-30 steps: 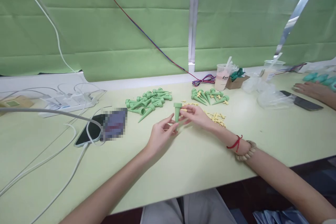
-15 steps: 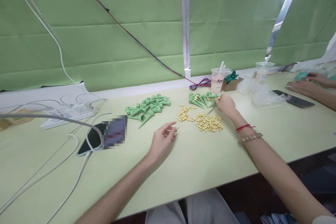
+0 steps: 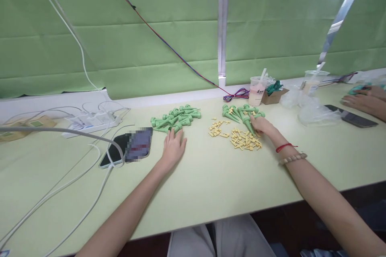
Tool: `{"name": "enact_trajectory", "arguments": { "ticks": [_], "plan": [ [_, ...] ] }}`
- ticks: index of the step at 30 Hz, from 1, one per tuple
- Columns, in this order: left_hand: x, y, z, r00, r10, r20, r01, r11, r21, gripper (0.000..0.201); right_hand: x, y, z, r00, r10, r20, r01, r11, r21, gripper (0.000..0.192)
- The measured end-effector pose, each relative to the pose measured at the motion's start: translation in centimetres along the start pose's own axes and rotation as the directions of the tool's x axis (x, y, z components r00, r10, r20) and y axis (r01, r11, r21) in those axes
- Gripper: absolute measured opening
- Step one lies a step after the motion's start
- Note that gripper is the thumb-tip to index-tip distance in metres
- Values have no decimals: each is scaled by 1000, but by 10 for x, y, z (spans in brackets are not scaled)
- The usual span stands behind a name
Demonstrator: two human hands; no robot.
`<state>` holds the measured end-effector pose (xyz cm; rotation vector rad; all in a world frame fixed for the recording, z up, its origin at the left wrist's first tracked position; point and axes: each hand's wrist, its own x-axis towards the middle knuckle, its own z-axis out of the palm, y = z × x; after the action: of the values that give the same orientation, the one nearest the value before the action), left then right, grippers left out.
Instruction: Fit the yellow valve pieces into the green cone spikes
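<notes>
On the left, my left hand [image 3: 173, 147] reaches palm down to the near edge of a pile of green plastic spikes [image 3: 171, 117]. Its fingers are stretched out and touch a spike there. My right hand [image 3: 263, 125], with a red string and a beaded bracelet at the wrist, is at a smaller group of green spikes [image 3: 230, 113]. Its fingers are curled against a green spike [image 3: 249, 125] that points toward me; the fingertips are partly hidden. Small yellow plastic pieces [image 3: 245, 139] lie heaped just below that hand, and a looser cluster of yellow pieces [image 3: 217, 129] lies left of them.
Two phones [image 3: 138, 144] and white cables lie left, before a power strip [image 3: 93, 120]. A pink drink cup [image 3: 257, 90], a small cardboard box [image 3: 274, 95], plastic bags [image 3: 316, 112] and a dark phone [image 3: 351, 115] are right. Another person's hands [image 3: 366, 98] work far right.
My left hand has moved left and forward to the green pile. My right hand has shifted slightly toward me, and a green spike now lies pointing toward me beside its fingers. The view has turned slightly left.
</notes>
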<state>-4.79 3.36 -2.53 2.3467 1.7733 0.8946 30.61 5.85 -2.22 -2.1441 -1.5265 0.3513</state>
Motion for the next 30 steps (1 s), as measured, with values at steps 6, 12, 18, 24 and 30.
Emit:
{"name": "enact_trajectory", "arguments": {
  "ticks": [6, 12, 18, 24, 30],
  "plan": [
    [1, 7, -5, 1000, 21, 11, -19, 991, -136, 20, -1, -3, 7, 996, 92, 13, -92, 968, 235, 41],
    [-2, 15, -3, 998, -19, 59, 40, 923, -382, 12, -15, -19, 9, 1000, -24, 7, 19, 913, 408, 61],
    [-4, 30, -1, 977, -144, 155, 211, 666, -715, 37, -28, -33, 3, 976, -104, -192, 140, 973, 184, 62],
    [-13, 52, -9, 914, -266, 306, 386, 341, -857, 62, -44, -55, 4, 806, -587, 77, 579, 809, 99, 29],
    [-18, 58, -9, 890, -251, 380, 438, 243, -865, 55, -49, -60, 15, 724, -636, 268, 605, 772, 196, 33]
  ]
}}
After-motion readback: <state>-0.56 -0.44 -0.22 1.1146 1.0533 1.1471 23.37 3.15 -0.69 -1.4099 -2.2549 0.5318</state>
